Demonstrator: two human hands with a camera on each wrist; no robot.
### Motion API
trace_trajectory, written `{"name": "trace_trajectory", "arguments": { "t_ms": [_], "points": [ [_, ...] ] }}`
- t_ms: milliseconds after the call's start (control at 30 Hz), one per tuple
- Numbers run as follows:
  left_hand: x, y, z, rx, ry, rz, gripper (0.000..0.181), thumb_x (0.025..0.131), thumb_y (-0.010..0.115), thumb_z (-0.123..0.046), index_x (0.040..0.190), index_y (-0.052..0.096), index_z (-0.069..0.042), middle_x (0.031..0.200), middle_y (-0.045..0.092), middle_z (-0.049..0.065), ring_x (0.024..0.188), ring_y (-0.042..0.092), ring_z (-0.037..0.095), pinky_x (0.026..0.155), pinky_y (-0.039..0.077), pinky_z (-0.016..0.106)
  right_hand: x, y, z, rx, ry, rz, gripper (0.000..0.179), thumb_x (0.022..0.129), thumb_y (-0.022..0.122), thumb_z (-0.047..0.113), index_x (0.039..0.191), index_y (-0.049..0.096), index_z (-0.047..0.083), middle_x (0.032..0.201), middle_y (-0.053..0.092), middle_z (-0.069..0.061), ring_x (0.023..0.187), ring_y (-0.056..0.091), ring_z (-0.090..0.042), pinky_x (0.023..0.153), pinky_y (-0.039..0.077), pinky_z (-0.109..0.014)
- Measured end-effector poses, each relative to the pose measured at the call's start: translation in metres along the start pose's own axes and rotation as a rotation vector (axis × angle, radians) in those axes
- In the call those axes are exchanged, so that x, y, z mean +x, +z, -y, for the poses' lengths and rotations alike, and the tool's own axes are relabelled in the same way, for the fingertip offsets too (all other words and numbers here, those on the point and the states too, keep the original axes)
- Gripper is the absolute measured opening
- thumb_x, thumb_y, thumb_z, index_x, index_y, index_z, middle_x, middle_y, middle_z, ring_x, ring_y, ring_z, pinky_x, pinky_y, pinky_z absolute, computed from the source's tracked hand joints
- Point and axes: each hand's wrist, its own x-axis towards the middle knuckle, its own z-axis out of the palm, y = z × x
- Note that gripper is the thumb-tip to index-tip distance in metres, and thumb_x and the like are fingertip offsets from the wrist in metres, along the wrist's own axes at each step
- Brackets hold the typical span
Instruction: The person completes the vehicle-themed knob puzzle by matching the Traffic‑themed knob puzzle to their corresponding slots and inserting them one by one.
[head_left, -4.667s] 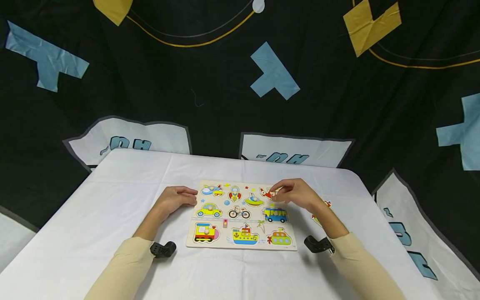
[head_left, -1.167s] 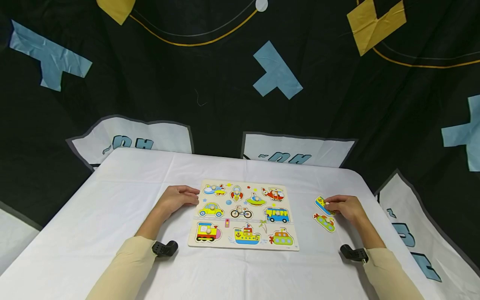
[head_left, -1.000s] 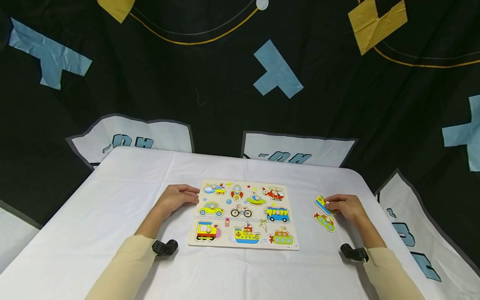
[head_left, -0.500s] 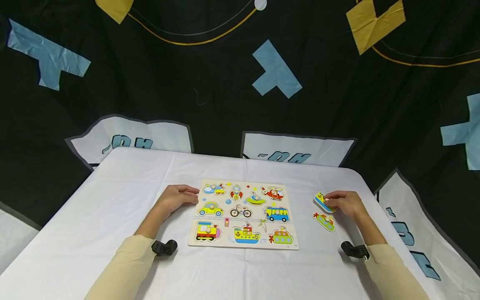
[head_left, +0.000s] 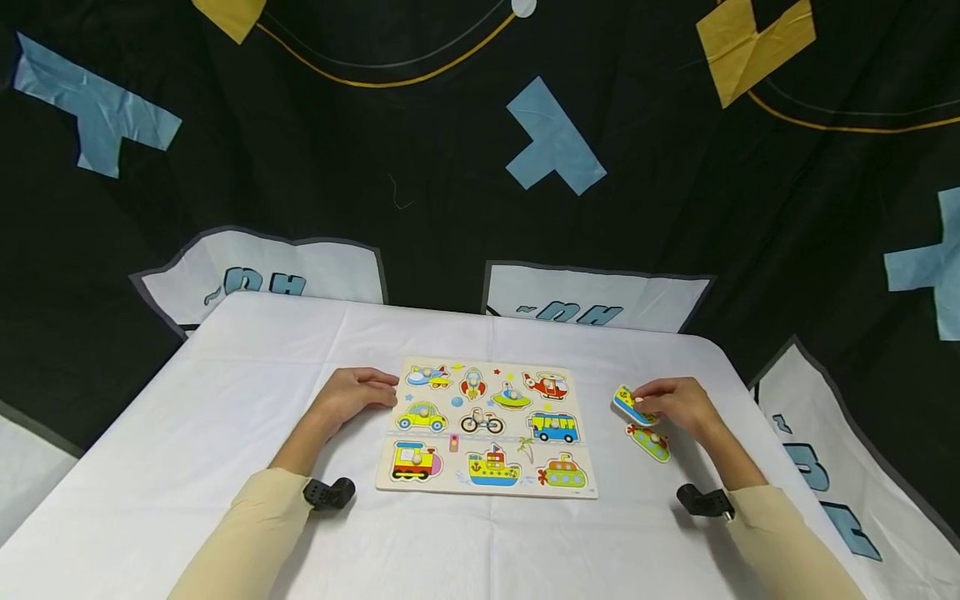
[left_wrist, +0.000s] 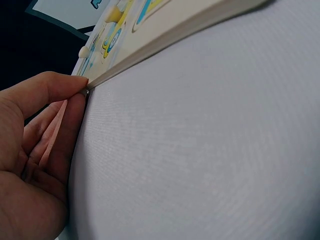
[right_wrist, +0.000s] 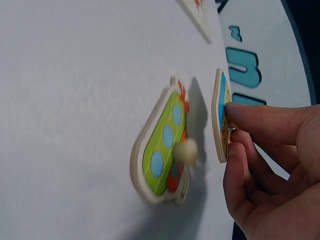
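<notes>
In the head view a wooden knob puzzle board (head_left: 461, 433) with printed vehicles lies on the white table. My left hand (head_left: 351, 398) rests on the cloth at its left side; in the left wrist view its fingertips touch the edge of the board (left_wrist: 165, 47). My right hand (head_left: 678, 404) pinches a yellow-and-blue ship puzzle piece (head_left: 624, 402), held tilted just above the table. Close under it lies a green submarine puzzle piece (head_left: 651, 444); its round knob shows in the right wrist view. The thumb and fingers partly cover the ship piece (right_wrist: 220, 120).
The white tablecloth (head_left: 487, 542) spreads around the board and the loose pieces. Behind the table hangs a black cloth (head_left: 337, 167) with blue and yellow shapes. Each wrist bears a black camera mount (head_left: 330, 495).
Earlier my right hand was at the helicopter on the board. It moved right, took hold of the ship piece, lifted it and shifted it slightly left. My left hand has stayed put.
</notes>
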Motion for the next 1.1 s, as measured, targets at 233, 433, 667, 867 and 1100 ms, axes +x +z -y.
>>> {"name": "trace_trajectory", "arguments": {
  "t_ms": [233,433,667,867,1100],
  "points": [
    [-0.001,-0.001,-0.001,-0.007,0.007,-0.003,0.042,0.081,0.082,-0.016,0.121,0.073,-0.006,0.095,0.079,0.002,0.083,0.070,0.009,0.076,0.052,0.022,-0.005,0.009,0.018,-0.004,-0.006,0.044,0.032,0.089,0.076,0.023,0.115,0.075,0.005,0.120,0.070,-0.018,0.100,0.063,-0.027,0.083,0.055,-0.036],
    [-0.001,-0.001,-0.002,0.002,0.011,-0.008,0.042,0.081,0.082,-0.015,0.121,0.073,-0.005,0.093,0.079,0.001,0.082,0.070,0.009,0.075,0.052,0.022,-0.006,0.019,0.032,-0.031,-0.050,0.057,0.028,0.086,0.079,0.023,0.109,0.077,0.007,0.105,0.073,-0.010,0.091,0.061,-0.022,0.077,0.053,-0.033],
    [0.000,0.000,-0.001,-0.003,0.014,-0.005,0.041,0.081,0.081,-0.016,0.120,0.073,-0.005,0.093,0.079,0.001,0.082,0.070,0.009,0.075,0.052,0.022,-0.005,0.029,0.042,-0.023,-0.079,0.085,0.022,0.085,0.080,0.018,0.104,0.078,0.007,0.098,0.074,-0.007,0.084,0.061,-0.020,0.076,0.053,-0.037],
    [0.000,-0.001,0.000,-0.013,0.016,-0.002,0.041,0.081,0.082,-0.015,0.120,0.073,-0.005,0.092,0.079,0.001,0.081,0.069,0.008,0.075,0.052,0.022,-0.003,0.037,0.049,-0.036,-0.110,0.110,0.021,0.082,0.082,0.017,0.100,0.079,0.009,0.099,0.076,-0.006,0.082,0.060,-0.020,0.072,0.052,-0.036],
    [0.000,-0.001,0.000,-0.014,0.014,-0.002,0.042,0.081,0.082,-0.015,0.120,0.073,-0.005,0.092,0.079,0.000,0.081,0.069,0.008,0.076,0.051,0.022,-0.005,0.049,0.059,-0.026,-0.156,0.135,0.019,0.079,0.083,0.014,0.097,0.080,0.008,0.093,0.075,-0.005,0.079,0.060,-0.020,0.071,0.053,-0.036]
  ]
}}
